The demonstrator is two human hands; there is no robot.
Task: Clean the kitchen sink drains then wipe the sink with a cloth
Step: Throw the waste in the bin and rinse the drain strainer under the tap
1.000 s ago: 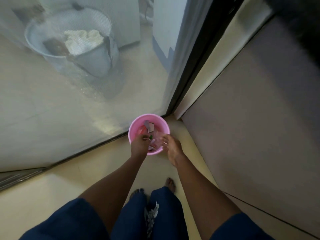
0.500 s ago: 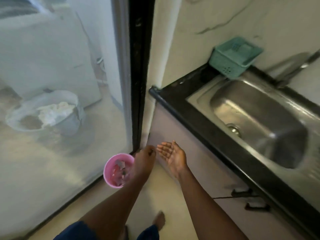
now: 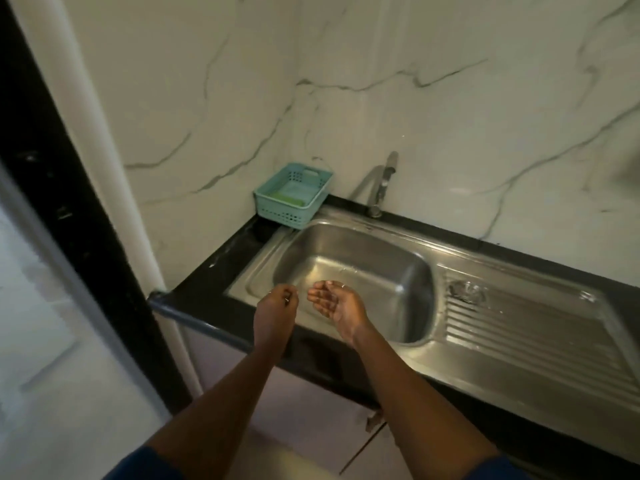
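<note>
Head view: left hand (image 3: 275, 308) fingers curled under, grip cannot tell; right hand (image 3: 334, 301) palm up, fingers loosely cupped, empty. Sink (image 3: 363, 237) basin just beyond fingertips. Teal basket (image 3: 292, 202), tap (image 3: 381, 188) farther beyond; round metal piece (image 3: 465, 292) on drainboard, right of right fingers

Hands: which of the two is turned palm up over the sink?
The right hand, palm up and fingers loosely cupped above the sink. The left hand shows its back, fingers curled down.
</note>
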